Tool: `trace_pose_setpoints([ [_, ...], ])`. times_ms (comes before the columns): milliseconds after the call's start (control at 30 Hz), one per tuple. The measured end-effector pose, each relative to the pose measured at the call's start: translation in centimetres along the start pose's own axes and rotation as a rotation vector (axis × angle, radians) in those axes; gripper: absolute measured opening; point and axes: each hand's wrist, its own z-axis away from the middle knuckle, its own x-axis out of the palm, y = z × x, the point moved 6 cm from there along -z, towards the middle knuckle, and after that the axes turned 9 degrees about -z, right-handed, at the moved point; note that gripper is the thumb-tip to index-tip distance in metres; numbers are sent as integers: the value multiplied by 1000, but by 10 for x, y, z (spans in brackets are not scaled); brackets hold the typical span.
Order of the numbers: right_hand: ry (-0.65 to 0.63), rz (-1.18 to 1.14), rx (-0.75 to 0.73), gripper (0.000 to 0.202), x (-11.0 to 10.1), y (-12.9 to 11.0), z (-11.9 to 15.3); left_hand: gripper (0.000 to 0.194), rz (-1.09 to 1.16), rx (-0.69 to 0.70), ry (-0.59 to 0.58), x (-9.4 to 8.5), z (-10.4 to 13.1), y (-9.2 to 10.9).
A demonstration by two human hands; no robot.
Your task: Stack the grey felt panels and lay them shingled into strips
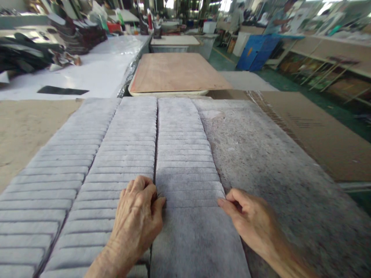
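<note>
Three long rows of overlapping grey fabric pieces run away from me on the table. The nearest piece of the right row (197, 239) lies flat between my hands. My left hand (137, 212) has its fingers curled, thumb and fingertips pinching that piece's left edge beside the middle row (95, 193). On the opposite edge, my right hand (249, 216) pinches the same piece between thumb and forefinger. The left row (37, 193) lies untouched, its pieces stepped one over another.
Right of the rows is a speckled grey surface (261, 154), with brown cardboard (321, 131) beyond. A wooden board (176, 73) lies ahead. A white-covered table (98, 69) with dark items (23, 54) stands at left. Two people (278, 23) (237, 19) are far back right.
</note>
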Motion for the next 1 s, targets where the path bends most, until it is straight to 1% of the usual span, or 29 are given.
trace_pose_setpoints([
  [67,36,30,10,31,1,2,3,14,-6,5,72,-1,3,0],
  [133,66,46,27,30,0,5,7,6,-11,-3,181,-4,8,-1],
  [167,80,43,30,29,-1,6,9,7,-18,-2,238,-7,11,-2],
  [233,119,22,2,25,-6,5,10,20,-50,32,318,-10,15,-1],
  [300,181,2,-89,19,-14,-1,9,29,-88,89,331,-11,16,2],
  [367,218,-1,-228,18,-21,-11,4,32,-117,136,293,-11,12,5],
  [400,202,3,-295,21,-22,-17,0,32,-129,150,263,-11,9,6],
  [467,97,7,-377,29,-18,-24,-11,31,-154,163,201,-11,0,9],
  [500,27,7,-383,32,-15,-26,-18,29,-166,166,167,-11,-4,10],
  [567,-99,13,-346,33,-9,-26,-30,26,-170,148,96,-11,-13,10],
  [600,-139,16,-320,33,-7,-26,-36,25,-161,131,59,-11,-17,10],
  [667,-195,13,-271,31,-5,-25,-45,22,-141,96,-8,-10,-22,8],
  [767,-243,32,-176,25,-4,-20,-51,9,-148,55,-52,-8,-22,4],
  [800,-252,55,-136,19,-3,-17,-50,8,-150,42,-57,-8,-21,2],
  [833,-257,76,-99,18,-3,-14,-47,13,-144,35,-67,-7,-18,0],
  [933,-239,70,-11,35,-1,-5,-27,22,-102,29,-81,-4,-8,-4],
  [1000,-178,17,24,40,-2,0,-11,22,-90,35,-61,-4,-2,-5],
])
